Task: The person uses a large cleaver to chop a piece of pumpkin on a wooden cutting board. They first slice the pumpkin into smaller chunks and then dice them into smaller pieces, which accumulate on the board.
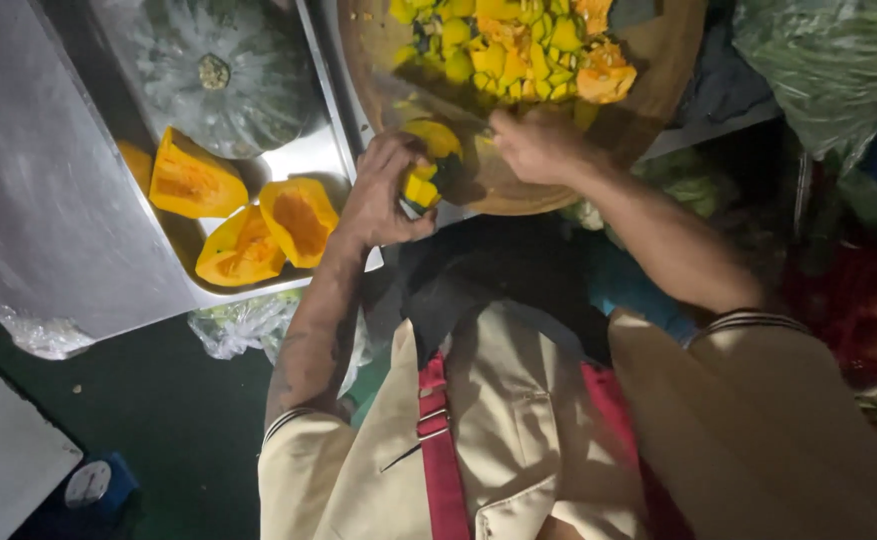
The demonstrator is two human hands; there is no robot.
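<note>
Gripping a wedge of pumpkin (pixel 428 165) against the near edge of the round wooden board (pixel 658 60), the left hand (pixel 383 190) has its fingers curled shut over the piece's left end. The wedge's long axis runs roughly left to right between the 2 hands — so the right hand (pixel 533 145) sits just beside its other end, closed as if round a handle, though what it holds I cannot tell. Cut chunks (pixel 508 45) lie heaped farther back; 3 wedges (pixel 248 215) rest in the metal tray (pixel 318 150) to the left.

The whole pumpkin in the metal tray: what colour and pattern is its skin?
Dark green with pale grey streaks radiating from the stem, on the whole pumpkin; head view.
</note>
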